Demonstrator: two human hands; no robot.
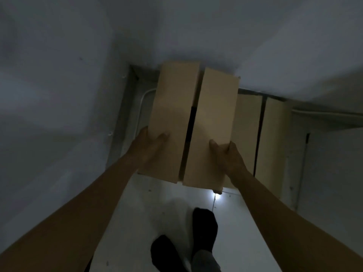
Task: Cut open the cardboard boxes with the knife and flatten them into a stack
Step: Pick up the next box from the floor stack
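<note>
A brown cardboard box (212, 122) is held up in front of me in dim light, its two top flaps meeting along a dark centre slit. My left hand (151, 148) grips its left side, thumb on the top flap. My right hand (227, 156) grips the right side near the front edge, thumb on top. Behind it to the right, more cardboard (273, 138) stands on the floor against the wall. No knife is in view.
A grey wall fills the left and top of the view, meeting the white tiled floor (149, 213) in a corner. A white pipe (141, 107) runs down at the left. My dark-socked feet (204, 226) stand below the box.
</note>
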